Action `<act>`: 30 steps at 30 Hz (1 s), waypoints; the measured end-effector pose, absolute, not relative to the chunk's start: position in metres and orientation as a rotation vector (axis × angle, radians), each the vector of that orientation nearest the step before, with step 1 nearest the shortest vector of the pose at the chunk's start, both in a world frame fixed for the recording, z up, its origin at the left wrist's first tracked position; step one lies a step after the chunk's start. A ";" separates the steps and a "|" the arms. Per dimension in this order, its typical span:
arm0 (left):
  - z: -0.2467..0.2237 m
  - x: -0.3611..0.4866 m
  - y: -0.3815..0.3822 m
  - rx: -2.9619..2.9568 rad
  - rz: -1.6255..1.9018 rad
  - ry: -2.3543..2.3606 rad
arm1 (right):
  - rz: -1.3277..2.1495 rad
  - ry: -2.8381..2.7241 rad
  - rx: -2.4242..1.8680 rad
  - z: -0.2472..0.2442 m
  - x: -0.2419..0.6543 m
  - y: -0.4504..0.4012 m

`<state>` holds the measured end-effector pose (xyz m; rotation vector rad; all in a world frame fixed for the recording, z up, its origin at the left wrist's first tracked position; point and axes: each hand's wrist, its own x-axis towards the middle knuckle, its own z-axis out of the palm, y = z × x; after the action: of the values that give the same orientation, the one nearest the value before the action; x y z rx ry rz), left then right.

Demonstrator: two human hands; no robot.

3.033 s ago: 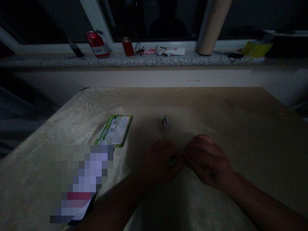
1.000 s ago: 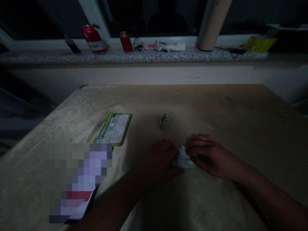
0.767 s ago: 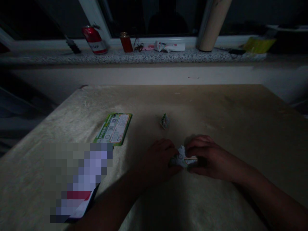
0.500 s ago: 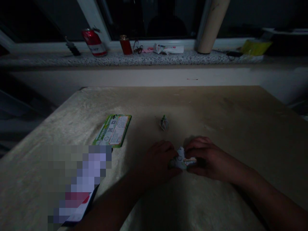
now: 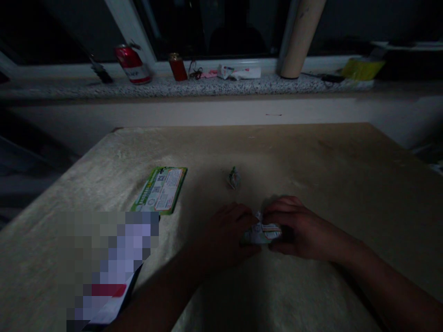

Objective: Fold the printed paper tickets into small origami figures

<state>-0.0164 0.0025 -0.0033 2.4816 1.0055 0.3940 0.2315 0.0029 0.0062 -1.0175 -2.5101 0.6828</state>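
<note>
Low over the table, my left hand and my right hand face each other with bent fingers. Between them is a small piece of folded printed paper, pale with green edges and orange stripes. My left hand grips its left end and my right hand its right end; the fingers hide part of both ends. Beyond my hands a small crumpled green-and-white piece stands on the table. A flat green printed packet with codes and text lies to the left of my left hand.
A phone-like device with a blurred-out screen lies at the lower left of the table. On the speckled windowsill behind stand a red can, a red lighter, a cardboard tube and a yellow item.
The upright flap of the folded paper has come down, and its striped side shows more. Both hands stay nearly in place. The whole view has shifted slightly.
</note>
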 end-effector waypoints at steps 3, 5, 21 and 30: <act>-0.004 -0.016 0.004 2.490 0.389 0.987 | 0.678 -2.501 -1.003 0.006 0.231 0.003; -0.003 -0.015 0.004 2.488 0.399 0.985 | 0.678 -2.500 -0.997 0.005 0.231 0.004; -0.004 -0.015 0.003 2.510 0.419 0.969 | 0.722 -2.525 -0.988 0.005 0.234 0.005; -0.008 -0.008 0.001 2.476 0.452 1.064 | 0.695 -2.509 -1.017 0.004 0.232 0.005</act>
<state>-0.0080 0.0012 -0.0076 2.4757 1.0641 0.4520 0.2316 0.0053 0.0044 -1.0171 -2.5091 0.6947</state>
